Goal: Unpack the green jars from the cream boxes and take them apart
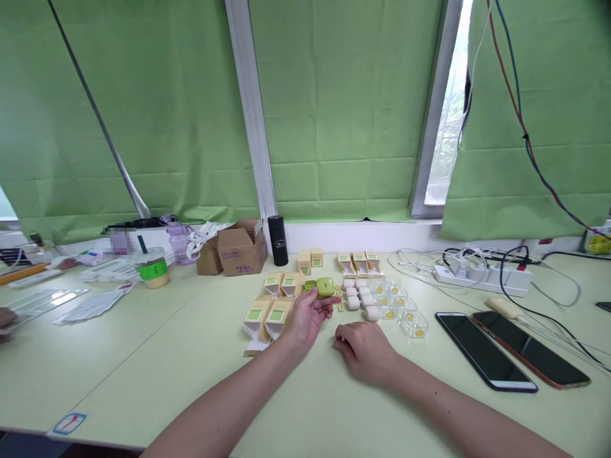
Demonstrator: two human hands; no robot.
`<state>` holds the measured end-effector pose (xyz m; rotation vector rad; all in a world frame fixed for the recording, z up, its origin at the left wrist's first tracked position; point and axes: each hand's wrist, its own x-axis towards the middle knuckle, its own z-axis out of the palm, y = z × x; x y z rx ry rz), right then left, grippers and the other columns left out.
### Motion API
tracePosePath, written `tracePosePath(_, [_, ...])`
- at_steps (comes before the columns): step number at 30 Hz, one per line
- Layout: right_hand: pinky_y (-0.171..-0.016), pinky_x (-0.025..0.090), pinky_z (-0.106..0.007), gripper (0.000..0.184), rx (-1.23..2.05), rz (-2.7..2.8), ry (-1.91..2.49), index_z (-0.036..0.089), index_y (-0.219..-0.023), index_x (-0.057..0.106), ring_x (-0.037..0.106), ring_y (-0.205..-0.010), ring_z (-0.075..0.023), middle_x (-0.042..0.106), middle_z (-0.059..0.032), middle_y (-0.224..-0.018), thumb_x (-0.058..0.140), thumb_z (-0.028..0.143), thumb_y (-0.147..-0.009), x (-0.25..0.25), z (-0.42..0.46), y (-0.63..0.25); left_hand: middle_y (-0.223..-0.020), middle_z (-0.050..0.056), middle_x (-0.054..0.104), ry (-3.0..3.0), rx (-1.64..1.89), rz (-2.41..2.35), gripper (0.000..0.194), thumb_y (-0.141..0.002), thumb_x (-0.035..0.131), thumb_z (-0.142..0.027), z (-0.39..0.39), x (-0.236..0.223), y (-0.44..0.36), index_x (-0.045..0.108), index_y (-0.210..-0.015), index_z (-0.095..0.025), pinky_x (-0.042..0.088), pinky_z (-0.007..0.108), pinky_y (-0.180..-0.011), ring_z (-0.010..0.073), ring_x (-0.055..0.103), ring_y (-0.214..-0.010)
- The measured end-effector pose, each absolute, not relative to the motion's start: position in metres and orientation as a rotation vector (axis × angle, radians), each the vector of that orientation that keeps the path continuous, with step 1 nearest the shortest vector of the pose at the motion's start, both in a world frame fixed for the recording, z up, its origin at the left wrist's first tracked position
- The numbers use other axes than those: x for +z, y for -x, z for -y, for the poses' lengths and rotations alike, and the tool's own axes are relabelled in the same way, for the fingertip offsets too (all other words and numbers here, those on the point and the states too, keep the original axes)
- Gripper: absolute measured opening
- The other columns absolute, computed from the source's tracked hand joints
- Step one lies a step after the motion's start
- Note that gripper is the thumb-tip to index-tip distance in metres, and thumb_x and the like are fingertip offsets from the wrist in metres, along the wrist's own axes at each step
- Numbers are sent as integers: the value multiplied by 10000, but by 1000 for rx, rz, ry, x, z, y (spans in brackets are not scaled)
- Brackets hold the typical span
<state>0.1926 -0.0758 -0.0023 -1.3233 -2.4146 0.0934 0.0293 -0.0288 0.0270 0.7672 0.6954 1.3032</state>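
My left hand [307,321] is turned partly palm up in the middle of the table, its thumb and fingers closed on a small green earphone case [326,287]. A green flap shows at the case's left side. Beside it, my right hand [365,352] rests on the table with curled fingers, and nothing shows in it. Small open cardboard boxes with green labels [278,316] stand left of my left hand. Beyond my right hand lie several pale pink cases [352,303] in rows, small yellow pieces [340,306] and clear plastic cases [414,326].
Two phones [484,350] lie at the right, near a white power strip [482,280] with tangled cables. Along the back are a black bottle [277,240], a brown carton [242,248] and more small boxes [359,264]. A drink cup [153,267] stands left; another person's blurred hand [6,321] is at the left edge.
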Motion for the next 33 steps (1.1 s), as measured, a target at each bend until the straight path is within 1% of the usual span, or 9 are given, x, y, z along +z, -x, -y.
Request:
tracePosePath(3, [-626, 285, -283, 116, 116, 2413, 1309, 206, -917, 663, 686, -776, -181, 764, -40, -880, 555, 175, -948, -2, 75, -195, -792, 139, 760, -756, 1272, -682, 139, -903, 622, -273, 28, 28, -30, 564, -844, -161, 459, 280, -616, 162, 629, -604])
tracePosePath(6, [-626, 290, -283, 123, 115, 2405, 1294, 207, -914, 667, 684, -772, -179, 762, -38, -877, 554, 173, -948, -2, 75, -196, -772, 131, 754, -825, 1267, -689, 148, -885, 649, -289, 25, 28, -28, 587, -875, -155, 443, 275, -602, 168, 630, -608])
tracePosePath(11, [-622, 287, -284, 128, 109, 2408, 1279, 204, -917, 675, 673, -756, -176, 759, -41, -858, 556, 161, -941, -2, 75, -198, -717, 73, 730, -1138, 1329, -806, 284, -817, 765, -359, 21, 39, -25, 535, -797, -192, 396, 247, -585, 144, 588, -600])
tracePosePath(14, [-620, 282, -282, 129, 109, 2410, 1280, 204, -924, 676, 671, -748, -173, 759, -38, -857, 555, 163, -944, -2, 75, -198, -706, 43, 710, -1472, 1350, -954, 257, -860, 717, -395, 22, 50, -20, 555, -790, -207, 396, 265, -592, 161, 588, -608])
tracePosePath(18, [-610, 270, -286, 123, 94, 2412, 1279, 208, -909, 667, 667, -735, -167, 760, -27, -856, 558, 166, -945, -3, 74, -198, -748, 39, 683, -2133, 1268, -1160, 163, -923, 612, -262, 33, 56, -7, 638, -766, -227, 418, 323, -680, 216, 606, -725])
tracePosePath(21, [-608, 266, -289, 131, 92, 2412, 1285, 210, -887, 664, 660, -725, -163, 757, -22, -843, 554, 164, -943, -3, 75, -198, -706, 55, 641, -2524, 1158, -1287, 189, -903, 591, -163, 42, 50, 1, 676, -751, -238, 388, 343, -680, 257, 574, -783])
tracePosePath(25, [-614, 268, -287, 144, 108, 2418, 1293, 209, -865, 662, 651, -726, -162, 754, -24, -841, 547, 174, -944, -1, 75, -198, -607, 70, 597, -2754, 823, -1407, 331, -889, 548, -86, 47, 40, 3, 631, -600, -224, 347, 352, -654, 255, 529, -734])
tracePosePath(29, [-617, 274, -288, 146, 148, 2436, 1299, 206, -869, 664, 656, -741, -166, 756, -29, -850, 540, 168, -936, -2, 73, -197, -614, 69, 617, -2759, 552, -1536, 333, -885, 572, -92, 47, 37, 3, 636, -577, -202, 332, 356, -658, 240, 524, -750])
tracePosePath(33, [-606, 266, -294, 144, 145, 2420, 1301, 216, -889, 668, 664, -749, -172, 762, -16, -867, 537, 168, -924, -3, 71, -197, -647, 66, 647, -2756, 487, -1572, 301, -873, 602, -104, 47, 32, 1, 651, -590, -195, 332, 357, -662, 231, 521, -758])
